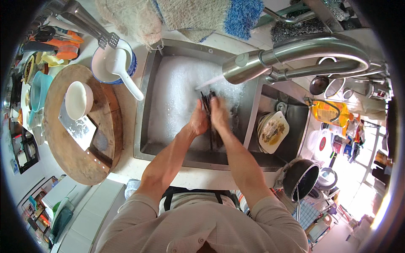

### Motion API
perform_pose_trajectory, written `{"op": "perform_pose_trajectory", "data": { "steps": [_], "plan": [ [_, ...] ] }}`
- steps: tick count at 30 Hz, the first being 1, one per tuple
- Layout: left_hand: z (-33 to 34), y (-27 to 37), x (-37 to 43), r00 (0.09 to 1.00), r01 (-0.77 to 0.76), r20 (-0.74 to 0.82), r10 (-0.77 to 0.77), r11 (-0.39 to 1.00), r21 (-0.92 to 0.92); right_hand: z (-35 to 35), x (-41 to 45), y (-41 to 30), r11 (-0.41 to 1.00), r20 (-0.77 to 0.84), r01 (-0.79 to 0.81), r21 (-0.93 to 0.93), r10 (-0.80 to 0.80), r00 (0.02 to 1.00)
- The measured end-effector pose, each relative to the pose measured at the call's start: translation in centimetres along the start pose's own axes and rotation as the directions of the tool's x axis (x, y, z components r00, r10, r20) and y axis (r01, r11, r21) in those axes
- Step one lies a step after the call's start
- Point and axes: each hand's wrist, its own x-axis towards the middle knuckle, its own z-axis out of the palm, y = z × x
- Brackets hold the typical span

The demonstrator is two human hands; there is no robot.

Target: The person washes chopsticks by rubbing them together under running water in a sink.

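A bundle of dark chopsticks (pixel 207 102) is pressed between my two hands over the large basin of a steel sink (pixel 196 160). My left hand (pixel 199 118) holds the bundle from the left side. Against its right side lies my right hand (pixel 219 110), blurred by motion. White suds (pixel 177 91) cover much of the basin. Water (pixel 208 83) runs from the steel tap (pixel 246 67) just beyond my fingertips. The lower ends of the chopsticks point towards me, partly hidden by my hands.
Left of the sink, a round wooden chopping block (pixel 66 151) bears a cleaver (pixel 76 129) and a white bowl (pixel 79 101). Behind it, a blue-rimmed bowl (pixel 101 71) holds a white spoon (pixel 125 80). Stained plates (pixel 273 132) fill part of the small basin; a dark pan (pixel 300 178) stands at right.
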Motion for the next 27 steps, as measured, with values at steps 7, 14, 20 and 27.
{"op": "perform_pose_trajectory", "data": {
  "steps": [7, 14, 20, 27],
  "plan": [
    [-6.1, 0.1, 1.9, 0.968, -0.241, -0.067, 0.241, 0.971, 0.003, 5.4, -4.3, -0.8, 0.957, 0.053, 0.259, 0.132, -0.268, 0.962],
    [-1.6, 0.1, 0.4, 1.000, -0.012, -0.013, 0.014, 0.989, 0.149, 0.4, 0.2, 0.6, 0.997, -0.061, 0.005, 0.078, -0.001, 0.998],
    [-2.8, 0.4, 2.1, 0.984, -0.119, -0.136, 0.116, 0.993, -0.013, 5.2, -3.8, 3.8, 0.917, -0.234, 0.399, 0.000, -0.388, 0.892],
    [-2.4, 1.6, 0.4, 0.996, -0.019, 0.083, 0.013, 0.998, 0.066, -6.4, -0.9, -6.0, 0.966, 0.067, 0.106, 0.238, -0.125, 0.990]
  ]
}}
